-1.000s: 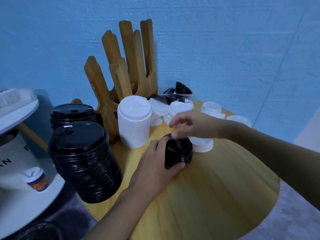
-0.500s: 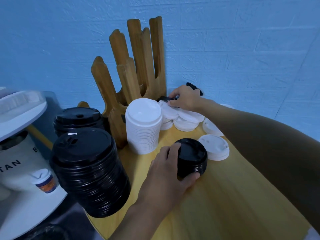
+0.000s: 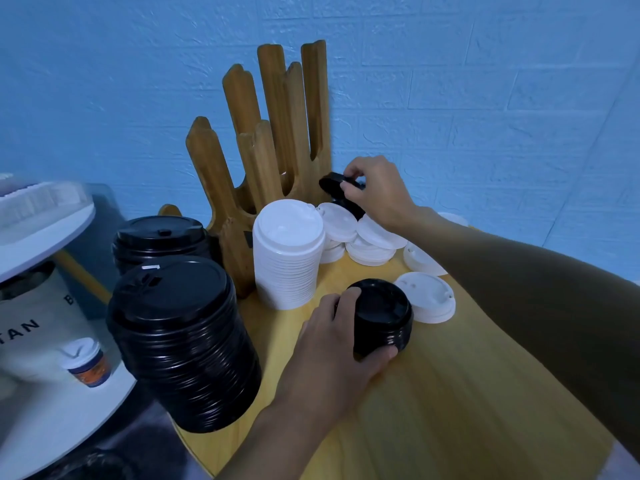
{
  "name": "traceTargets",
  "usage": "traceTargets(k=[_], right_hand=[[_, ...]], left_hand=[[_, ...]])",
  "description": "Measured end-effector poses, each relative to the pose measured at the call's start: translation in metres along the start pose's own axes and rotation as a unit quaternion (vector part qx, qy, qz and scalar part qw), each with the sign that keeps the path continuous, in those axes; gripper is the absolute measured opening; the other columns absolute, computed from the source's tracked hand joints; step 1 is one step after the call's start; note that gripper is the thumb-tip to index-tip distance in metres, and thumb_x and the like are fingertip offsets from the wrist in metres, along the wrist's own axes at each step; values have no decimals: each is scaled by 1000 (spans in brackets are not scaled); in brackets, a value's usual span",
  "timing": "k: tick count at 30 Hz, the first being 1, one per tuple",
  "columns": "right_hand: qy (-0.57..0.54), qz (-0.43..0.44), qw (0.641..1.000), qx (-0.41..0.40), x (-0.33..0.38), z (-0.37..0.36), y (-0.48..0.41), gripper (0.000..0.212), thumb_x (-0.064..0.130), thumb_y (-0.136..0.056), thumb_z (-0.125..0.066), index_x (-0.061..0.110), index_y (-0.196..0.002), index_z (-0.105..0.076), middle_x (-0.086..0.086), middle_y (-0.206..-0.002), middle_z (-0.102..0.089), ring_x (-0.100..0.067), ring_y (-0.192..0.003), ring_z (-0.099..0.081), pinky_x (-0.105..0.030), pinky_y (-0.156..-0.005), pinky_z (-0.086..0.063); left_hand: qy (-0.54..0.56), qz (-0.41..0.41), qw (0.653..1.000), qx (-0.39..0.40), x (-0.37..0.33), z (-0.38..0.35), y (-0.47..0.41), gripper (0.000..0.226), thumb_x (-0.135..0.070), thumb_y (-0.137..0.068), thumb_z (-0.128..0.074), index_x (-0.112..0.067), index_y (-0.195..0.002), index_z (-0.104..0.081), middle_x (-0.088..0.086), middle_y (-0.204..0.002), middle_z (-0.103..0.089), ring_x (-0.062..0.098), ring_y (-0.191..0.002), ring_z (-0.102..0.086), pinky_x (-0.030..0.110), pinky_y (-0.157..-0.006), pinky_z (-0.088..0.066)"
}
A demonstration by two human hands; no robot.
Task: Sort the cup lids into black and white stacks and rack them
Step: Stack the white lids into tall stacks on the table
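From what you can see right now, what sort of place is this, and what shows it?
Probably a café or takeaway-drinks prep corner: tall stacks of black lids and white lids, a wooden rack, and a lidded paper coffee cup nearby.

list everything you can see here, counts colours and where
rack: one, brown, table back
tall lid stacks: two, black, table left
white lid stack: one, white, before rack
loose lids: several, white, table right
short lid stack: one, black, table middle
single lid: one, black, beside rack
table: one, yellow, under all
paper cup: one, white-lidded, left shelf
left hand: grips short lid stack
right hand: pinches single lid
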State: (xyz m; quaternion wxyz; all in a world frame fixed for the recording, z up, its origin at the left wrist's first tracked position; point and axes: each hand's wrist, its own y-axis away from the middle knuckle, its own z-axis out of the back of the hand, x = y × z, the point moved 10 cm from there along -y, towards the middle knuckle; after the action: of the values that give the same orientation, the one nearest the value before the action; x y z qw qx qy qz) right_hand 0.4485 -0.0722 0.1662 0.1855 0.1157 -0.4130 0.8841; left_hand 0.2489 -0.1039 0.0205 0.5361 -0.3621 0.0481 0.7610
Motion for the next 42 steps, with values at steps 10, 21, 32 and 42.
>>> traceTargets(k=[10, 21, 32, 42], right_hand=[[-36, 72, 996, -24, 44, 73, 77, 7, 12, -82, -70, 10, -88, -68, -3, -88, -66, -15, -83, -55, -23, -78, -40], [-74, 80, 972, 209, 66, 49, 181, 31, 16, -84, -72, 25, -112, -61, 12, -103, -57, -9, -93, -55, -34, -81, -50], [-116, 15, 966, 231, 49, 37, 176, 16, 19, -83, -76, 17, -97, -68, 4, -105, -62, -13, -103, -57, -38, -91, -48], [-80, -105, 982, 134, -14, 39, 97, 20, 33, -89, -69, 22, -105, -62, 8, -110, -62, -7, -103, -54, -26, -92, -43]], left_hand=[[17, -3, 1000, 6, -6, 4, -3, 79, -56, -83, -70, -41, -143, -20, -16, -137, -40, 9, -127, -42, 33, -109, -38], [63, 25, 998, 4, -5, 7, -2, 114, -51, -76, -80, -48, -148, 9, -16, -142, -48, 16, -127, -51, 39, -101, -48], [30, 3, 1000, 5, -8, 5, 0, 74, -52, -81, -74, -48, -138, -27, -15, -131, -43, 11, -119, -50, 34, -100, -45], [-8, -20, 1000, -9, -11, 3, -2, 67, -53, -85, -69, -45, -140, -31, -12, -142, -34, 15, -125, -46, 37, -104, -44]])
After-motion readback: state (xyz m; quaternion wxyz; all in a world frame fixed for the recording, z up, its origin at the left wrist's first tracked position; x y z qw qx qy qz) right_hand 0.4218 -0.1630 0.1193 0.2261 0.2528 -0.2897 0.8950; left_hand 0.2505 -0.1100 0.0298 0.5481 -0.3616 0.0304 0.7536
